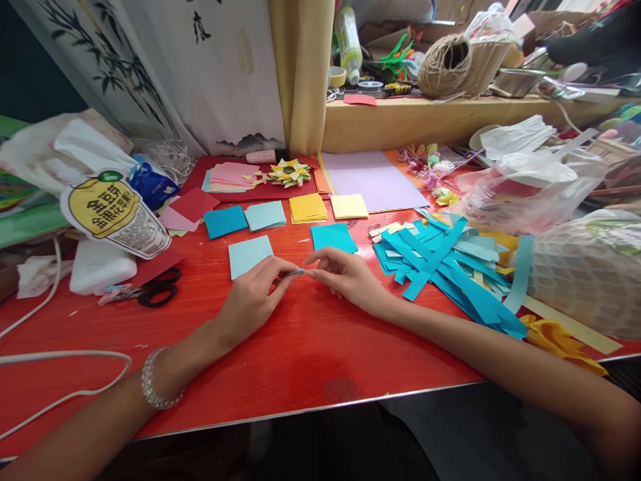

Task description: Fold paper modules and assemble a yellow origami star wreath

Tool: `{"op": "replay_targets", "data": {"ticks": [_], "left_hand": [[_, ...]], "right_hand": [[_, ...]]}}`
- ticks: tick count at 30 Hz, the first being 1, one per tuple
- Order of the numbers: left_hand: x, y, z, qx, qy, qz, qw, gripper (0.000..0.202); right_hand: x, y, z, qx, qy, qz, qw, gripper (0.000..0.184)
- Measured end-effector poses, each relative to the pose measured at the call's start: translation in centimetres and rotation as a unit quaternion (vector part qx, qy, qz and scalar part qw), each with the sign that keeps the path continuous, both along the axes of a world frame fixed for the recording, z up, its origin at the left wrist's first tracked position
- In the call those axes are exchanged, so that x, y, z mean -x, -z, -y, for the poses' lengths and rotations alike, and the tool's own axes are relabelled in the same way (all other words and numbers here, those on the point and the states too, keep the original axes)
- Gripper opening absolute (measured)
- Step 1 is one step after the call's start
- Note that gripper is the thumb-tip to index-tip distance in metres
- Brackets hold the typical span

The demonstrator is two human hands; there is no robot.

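Note:
Between thumb and fingers my left hand (258,290) pinches a small folded piece of paper (299,272), greyish blue and mostly hidden by the fingertips. My right hand (353,277) meets it from the other side, thumb tip at its end and index finger arched above; whether it grips the paper is hard to tell. Just behind my left hand lies a light blue paper square (249,256). A teal paper square (334,238) rests behind my right hand. Further back are small stacks of dark blue (225,222), pale blue (265,216), yellow (307,208) and cream paper (349,206).
Blue paper strips (441,267) heap up on the right beside a netted bag (583,280). Black-handled scissors (159,288) and a labelled pouch (115,210) lie left. Behind stand a folded paper wreath (290,173) and a lilac sheet (373,180). A white cable (65,354) crosses the left side.

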State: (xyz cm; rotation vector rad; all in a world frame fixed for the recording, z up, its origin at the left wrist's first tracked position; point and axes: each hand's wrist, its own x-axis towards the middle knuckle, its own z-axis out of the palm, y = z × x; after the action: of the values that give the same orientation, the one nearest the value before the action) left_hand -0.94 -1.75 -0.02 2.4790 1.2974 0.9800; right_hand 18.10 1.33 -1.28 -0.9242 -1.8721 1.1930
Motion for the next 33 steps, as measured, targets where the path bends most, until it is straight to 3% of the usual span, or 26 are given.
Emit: {"op": "replay_targets", "data": {"ticks": [4,8,15,21,27,33], "left_hand": [[0.0,0.1,0.1,-0.052,0.018,-0.025,0.998,0.008],[-0.1,0.1,0.2,-0.067,0.024,-0.027,0.997,0.008],[-0.1,0.2,0.4,-0.078,0.04,-0.043,0.995,0.007],[-0.1,0.3,0.3,-0.016,0.031,-0.027,0.999,0.004],[-0.1,0.5,0.4,0.042,-0.003,-0.018,0.999,0.012],[0.2,1.3,0.4,0.044,0.008,-0.034,0.998,0.022]], "right_hand": [[0.0,-0.1,0.4,0.038,-0.064,-0.022,0.997,0.021],[0.2,-0.3,0.6,0.028,-0.064,-0.041,0.997,0.015],[0.1,-0.4,1.0,-0.142,-0.01,0.068,0.987,0.012],[0.1,0.1,1.3,-0.246,-0.003,0.126,0.961,0.013],[0.1,0.1,1.3,-0.25,-0.012,0.169,0.953,0.019],[0.1,0.4,1.5,-0.253,-0.01,0.18,0.95,0.019]]}}
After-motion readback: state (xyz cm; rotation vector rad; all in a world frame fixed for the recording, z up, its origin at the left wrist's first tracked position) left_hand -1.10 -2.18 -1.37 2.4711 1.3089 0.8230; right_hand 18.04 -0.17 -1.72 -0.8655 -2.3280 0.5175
